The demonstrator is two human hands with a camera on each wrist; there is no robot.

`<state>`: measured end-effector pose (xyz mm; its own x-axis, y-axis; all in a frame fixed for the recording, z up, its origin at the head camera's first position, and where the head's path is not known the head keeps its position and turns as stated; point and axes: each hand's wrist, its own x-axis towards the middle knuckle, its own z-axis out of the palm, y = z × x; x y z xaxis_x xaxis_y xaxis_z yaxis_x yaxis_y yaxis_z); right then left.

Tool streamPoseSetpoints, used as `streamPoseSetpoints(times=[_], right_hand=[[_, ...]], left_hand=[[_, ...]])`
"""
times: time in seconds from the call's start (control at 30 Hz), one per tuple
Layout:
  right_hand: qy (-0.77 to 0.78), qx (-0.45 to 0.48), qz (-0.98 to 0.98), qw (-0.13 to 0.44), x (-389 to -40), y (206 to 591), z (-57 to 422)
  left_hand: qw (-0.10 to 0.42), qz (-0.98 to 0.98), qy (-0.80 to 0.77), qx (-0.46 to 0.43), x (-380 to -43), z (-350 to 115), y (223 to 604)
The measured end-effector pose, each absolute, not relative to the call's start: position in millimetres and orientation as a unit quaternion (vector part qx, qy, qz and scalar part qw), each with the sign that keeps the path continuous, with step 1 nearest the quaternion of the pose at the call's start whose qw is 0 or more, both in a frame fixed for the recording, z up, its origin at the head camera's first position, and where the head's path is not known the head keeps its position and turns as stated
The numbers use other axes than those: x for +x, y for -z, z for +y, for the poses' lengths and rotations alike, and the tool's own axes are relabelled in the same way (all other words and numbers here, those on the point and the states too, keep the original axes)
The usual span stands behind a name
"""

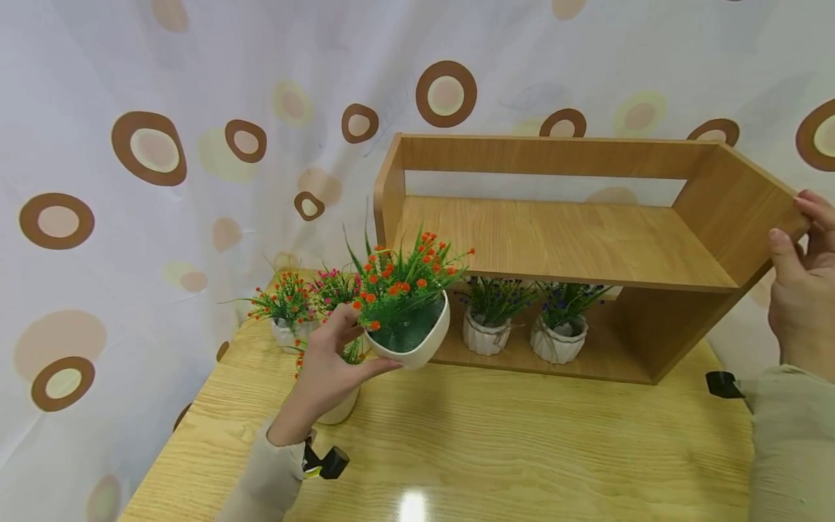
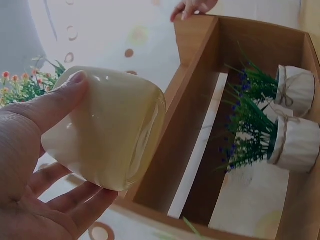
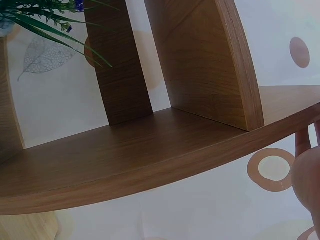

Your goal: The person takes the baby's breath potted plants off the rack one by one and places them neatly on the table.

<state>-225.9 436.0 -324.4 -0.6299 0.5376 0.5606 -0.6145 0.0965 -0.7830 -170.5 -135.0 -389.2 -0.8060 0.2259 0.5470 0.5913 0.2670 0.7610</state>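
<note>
My left hand [image 1: 333, 366] grips a white flower pot [image 1: 417, 348] with orange flowers and green leaves, thumb and fingers on opposite sides. It is tilted in the air just in front of the left end of a two-tier wooden shelf [image 1: 567, 239]. In the left wrist view the smooth cream pot [image 2: 100, 125] sits between thumb and fingers. My right hand [image 1: 809, 283] holds the front edge of the shelf's right side panel, thumb on one face and fingers over the other. In the right wrist view, that hand [image 3: 307, 172] shows only partly at the edge.
On the lower shelf stand two white pots of blue flowers [image 1: 485, 333] [image 1: 557, 341], tied with twine. Left of the shelf, on the wooden table [image 1: 522, 442], are pots of orange [image 1: 287, 333] and pink flowers [image 1: 335, 286]; another pot [image 1: 339, 409] is partly behind my left hand.
</note>
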Motion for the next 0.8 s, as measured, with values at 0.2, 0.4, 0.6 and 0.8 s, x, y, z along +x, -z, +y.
streamPoseSetpoints(times=[0.2,0.4,0.6,0.8], right_hand=[[-0.681,0.027,-0.594,0.427,-225,322,434],[-0.674,0.009,-0.615,0.41,-223,321,432],[-0.659,0.012,-0.626,0.416,-225,323,434],[-0.654,0.029,-0.617,0.437,-228,325,436]], left_hand=[[0.175,-0.791,0.547,-0.212,-159,-159,398],[0.197,-0.77,0.573,-0.199,-147,-183,402],[0.207,-0.748,0.605,-0.18,-138,-207,402],[0.215,-0.738,0.624,-0.141,-134,-231,404]])
